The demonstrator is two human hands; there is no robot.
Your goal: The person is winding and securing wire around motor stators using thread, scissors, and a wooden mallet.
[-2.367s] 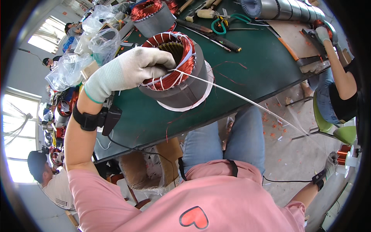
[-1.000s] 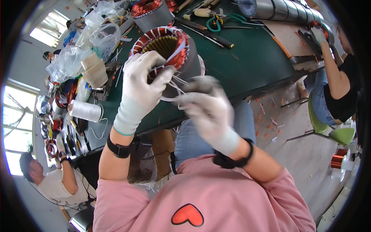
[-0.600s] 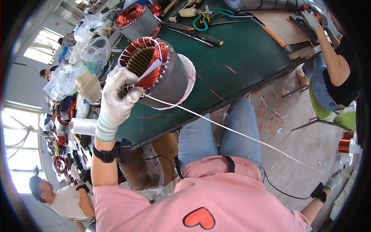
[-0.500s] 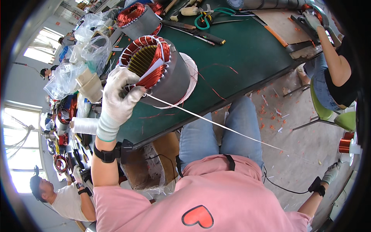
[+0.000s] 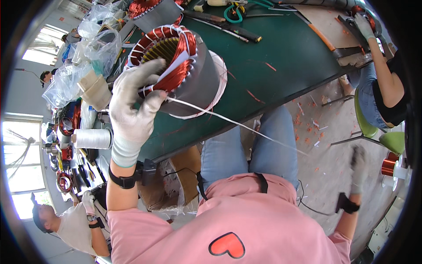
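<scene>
A grey motor stator (image 5: 203, 72) with red copper windings (image 5: 176, 74) lies tilted on the bench, its slotted bore facing up and left. White cord laces the winding's rim. My left hand (image 5: 134, 99), in a whitish glove, grips the near side of the winding, thumb outside at the cord and fingers over the inner edge. From the thumb a white lacing cord (image 5: 237, 128) runs right over my lap in a sagging curve, and its far end fades from sight. Out to the right is my gloved right hand (image 5: 359, 165), smeared by motion; its fingers and any hold are unclear.
Beneath the stator is a white ring (image 5: 222, 72) on the green bench (image 5: 263, 57). Pliers with teal handles (image 5: 233, 15) and other tools lie farther back. A white thread spool (image 5: 93, 138) stands left. Co-workers sit at both sides; copper wire spools (image 5: 389, 165) are at far right.
My right hand has swung from the far lower right upward and inward. The cord has gone from nearly straight to slack and curved. My left hand still grips the winding.
</scene>
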